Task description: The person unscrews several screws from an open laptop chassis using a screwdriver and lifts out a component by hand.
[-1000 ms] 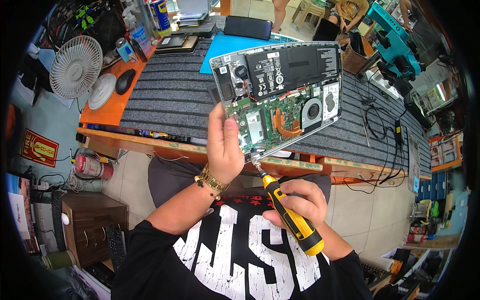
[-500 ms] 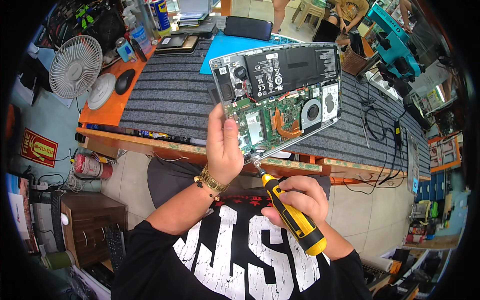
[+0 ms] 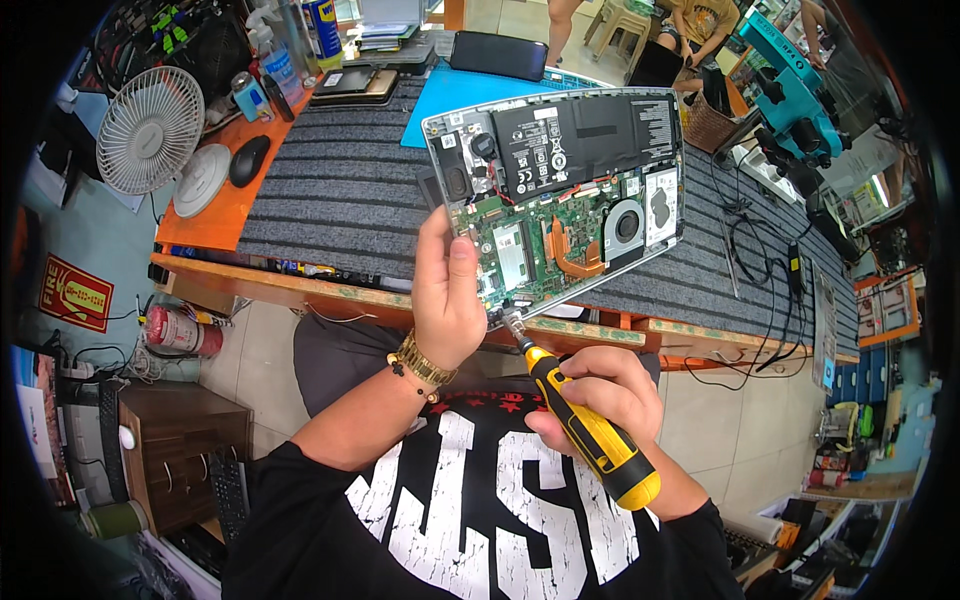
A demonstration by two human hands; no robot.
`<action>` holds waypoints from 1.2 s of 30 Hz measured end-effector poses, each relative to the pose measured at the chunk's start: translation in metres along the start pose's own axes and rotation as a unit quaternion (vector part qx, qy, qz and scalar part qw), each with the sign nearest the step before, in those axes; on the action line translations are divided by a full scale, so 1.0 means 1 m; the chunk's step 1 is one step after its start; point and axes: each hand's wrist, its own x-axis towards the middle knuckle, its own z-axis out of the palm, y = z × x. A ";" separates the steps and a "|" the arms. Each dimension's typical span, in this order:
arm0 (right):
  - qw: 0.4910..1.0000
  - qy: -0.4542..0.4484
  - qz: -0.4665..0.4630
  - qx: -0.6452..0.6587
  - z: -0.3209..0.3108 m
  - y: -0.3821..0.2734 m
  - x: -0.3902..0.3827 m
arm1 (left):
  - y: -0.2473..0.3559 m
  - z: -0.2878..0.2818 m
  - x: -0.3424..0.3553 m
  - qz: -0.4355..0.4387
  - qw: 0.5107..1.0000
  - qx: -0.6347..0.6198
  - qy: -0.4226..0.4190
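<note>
An opened laptop (image 3: 510, 250) is tilted up over the near edge of the bench, its inside facing me. It shows a black battery (image 3: 585, 140), a green circuit board, a copper heat pipe (image 3: 572, 258) and a round fan (image 3: 625, 224). My left hand (image 3: 448, 290) grips the laptop's left corner, thumb on the inner side. Wrapped in my right hand (image 3: 610, 395) is a yellow and black electric screwdriver (image 3: 590, 425). Its bit points up at the laptop's lower left corner, by a hinge; whether the tip touches a screw I cannot tell.
Grey striped matting (image 3: 330, 190) covers the bench, with a blue mat (image 3: 425, 118) and a phone (image 3: 497, 56) behind the laptop. A white fan (image 3: 150, 143) and black mouse (image 3: 249, 162) stand left. Cables (image 3: 770, 265) and a teal microscope (image 3: 795, 100) are right. Another person (image 3: 700, 25) sits beyond.
The rear end of the screwdriver and my right hand have shifted very slightly to the right. The laptop and my left hand stay almost where they were.
</note>
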 end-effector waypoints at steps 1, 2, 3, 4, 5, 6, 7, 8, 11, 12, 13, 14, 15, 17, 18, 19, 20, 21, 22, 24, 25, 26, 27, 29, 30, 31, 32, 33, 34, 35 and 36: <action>1.000 0.000 0.000 -0.001 0.000 0.000 0.000 | 0.000 0.000 0.001 0.004 1.000 0.005 -0.004; 1.000 0.002 -0.004 -0.002 0.000 0.000 0.001 | 0.001 0.000 0.002 0.008 1.000 0.011 -0.009; 1.000 0.003 -0.007 -0.004 0.000 0.000 0.002 | 0.001 0.001 0.002 0.008 1.000 0.010 -0.009; 1.000 0.003 -0.007 -0.003 0.000 0.000 0.002 | 0.001 0.001 0.002 0.008 1.000 0.007 -0.009; 1.000 0.002 -0.006 -0.002 0.000 0.000 0.002 | 0.002 0.000 0.002 0.008 1.000 0.003 -0.010; 1.000 0.002 -0.005 -0.001 0.000 0.000 0.002 | 0.001 0.000 0.002 0.007 1.000 0.003 -0.009; 1.000 0.001 -0.005 -0.001 0.000 0.000 0.003 | 0.001 -0.001 0.002 0.007 1.000 0.006 -0.011; 1.000 -0.001 -0.005 -0.001 -0.001 -0.001 0.004 | 0.001 -0.002 0.002 0.007 1.000 0.009 -0.013; 1.000 -0.016 -0.004 -0.005 -0.002 0.001 -0.001 | 0.005 0.001 0.002 -0.006 1.000 -0.002 -0.007; 1.000 -0.029 -0.002 -0.009 -0.002 0.002 -0.002 | 0.005 0.001 0.002 -0.005 1.000 -0.002 -0.006; 1.000 -0.028 -0.003 -0.009 -0.002 0.002 -0.002 | 0.006 0.002 0.002 -0.002 1.000 -0.001 -0.006; 1.000 -0.029 -0.002 -0.008 -0.003 0.001 -0.002 | 0.006 0.002 0.002 0.002 1.000 0.000 -0.006; 1.000 -0.029 -0.002 -0.007 -0.003 0.000 -0.002 | 0.007 0.002 0.002 0.002 1.000 0.000 -0.006; 0.999 -0.032 0.002 -0.006 -0.003 0.002 -0.001 | 0.005 0.001 0.003 0.003 1.000 0.012 -0.007; 0.999 -0.034 0.005 -0.005 -0.003 0.003 -0.001 | 0.004 0.000 0.003 0.002 1.000 0.012 -0.007; 0.999 -0.034 0.004 -0.006 -0.003 0.002 -0.001 | 0.003 0.000 0.002 0.005 1.000 0.005 -0.009; 0.999 -0.033 0.003 -0.006 -0.003 0.002 -0.001 | 0.003 -0.001 0.002 0.007 1.000 -0.002 -0.011; 0.999 -0.031 0.003 -0.006 -0.003 0.001 0.000 | 0.003 -0.001 0.002 0.008 1.000 -0.002 -0.011; 0.999 -0.031 0.002 -0.006 -0.003 0.001 0.000 | 0.003 0.000 0.002 0.007 1.000 -0.004 -0.010; 0.999 -0.031 -0.001 -0.007 -0.003 0.002 0.000 | 0.003 0.000 0.001 0.006 1.000 -0.006 -0.008; 0.999 -0.031 -0.002 -0.007 -0.003 0.002 -0.001 | 0.002 0.000 0.002 0.010 1.000 0.001 -0.009; 1.000 -0.030 -0.003 -0.008 -0.003 0.002 -0.001 | 0.002 0.000 0.002 0.014 1.000 0.007 -0.010; 1.000 -0.029 -0.004 -0.009 -0.003 0.002 -0.002 | 0.003 0.000 0.002 0.014 1.000 0.007 -0.010; 0.999 -0.030 -0.003 -0.009 -0.004 0.002 -0.002 | 0.005 -0.001 0.000 -0.009 1.000 0.003 -0.016; 0.999 -0.031 -0.002 -0.010 -0.004 0.002 -0.002 | 0.004 -0.001 0.001 -0.009 1.000 0.003 -0.016; 0.999 -0.031 -0.002 -0.010 -0.005 0.002 -0.002 | 0.004 -0.001 0.002 -0.003 1.000 -0.001 -0.016; 0.999 -0.030 -0.002 -0.009 -0.005 0.002 -0.002 | 0.004 0.000 0.002 0.002 1.000 -0.005 -0.016; 1.000 -0.029 -0.001 -0.008 -0.005 0.002 -0.003 | 0.004 0.000 0.002 0.002 1.000 -0.005 -0.016; 1.000 -0.029 -0.001 -0.009 -0.005 0.002 -0.003 | 0.005 0.001 0.001 -0.011 1.000 -0.010 -0.013; 1.000 -0.028 -0.002 -0.006 -0.004 0.003 -0.004 | 0.005 0.001 0.001 -0.017 1.000 -0.013 -0.011; 1.000 -0.026 -0.002 -0.004 -0.004 0.003 -0.004 | 0.005 0.001 0.001 -0.023 1.000 -0.016 -0.010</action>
